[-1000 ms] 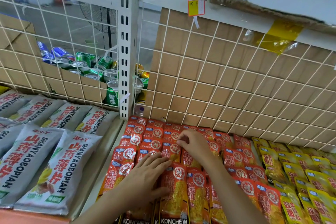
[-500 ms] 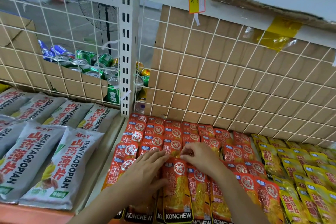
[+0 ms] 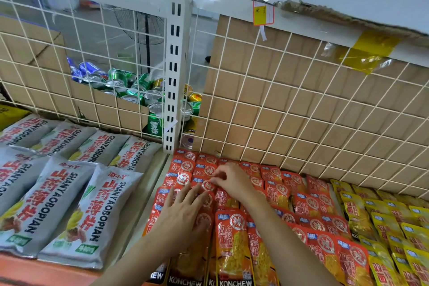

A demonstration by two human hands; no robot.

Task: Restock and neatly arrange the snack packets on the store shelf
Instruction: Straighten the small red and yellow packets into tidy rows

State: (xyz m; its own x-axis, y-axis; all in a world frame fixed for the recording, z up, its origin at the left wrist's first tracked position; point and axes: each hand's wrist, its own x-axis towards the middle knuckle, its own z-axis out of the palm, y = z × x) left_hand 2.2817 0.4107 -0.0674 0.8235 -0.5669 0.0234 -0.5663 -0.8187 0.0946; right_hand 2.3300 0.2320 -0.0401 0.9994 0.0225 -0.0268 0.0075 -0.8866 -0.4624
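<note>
Rows of red-orange KONCHEW snack packets (image 3: 234,237) lie overlapping on the shelf below the wire grid. My left hand (image 3: 183,213) lies flat with straight fingers on the left column of red packets. My right hand (image 3: 232,181) is further back, its fingertips pinching the top edge of a red packet (image 3: 206,184) near the back rows. Yellow packets (image 3: 380,223) of the same kind fill the shelf to the right.
Large grey SHANYAOBOPIAN bags (image 3: 69,211) lie on the left shelf section. A white wire grid (image 3: 290,90) with cardboard behind it backs the shelf. A slotted white post (image 3: 175,76) divides the sections. Drink cans (image 3: 130,90) sit in a box behind the grid.
My right hand has moved back and left to the rear red packets and pinches one. My left hand has slid slightly forward along the left column.
</note>
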